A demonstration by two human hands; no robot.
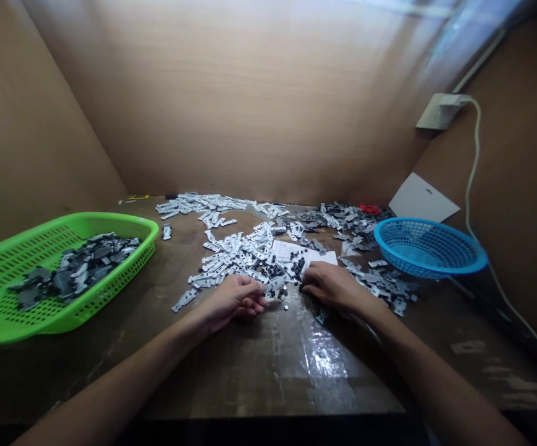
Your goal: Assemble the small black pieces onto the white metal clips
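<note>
My left hand (243, 298) is closed in a pinch, its other fingers curled. A small flat grey metal piece (275, 284) shows at its fingertips, partly lost among small dark parts. My right hand (331, 284) is bent palm down with the fingers pressed together just right of the small black parts (298, 266); what its fingertips hold is hidden. Between the hands lie a few small round bits (286, 307). Beyond the left hand spreads a pile of pale metal strips (235, 254), and a white sheet of paper (326, 256) lies partly under the black parts.
A green basket (152, 238) with dark metal pieces stands left. At right is a blue basket (477, 263), beside grey metal pieces (384, 286). A red item (369, 209) lies behind. A white cable (470, 186) hangs from a power socket (440, 111). Wooden panels surround the tabletop.
</note>
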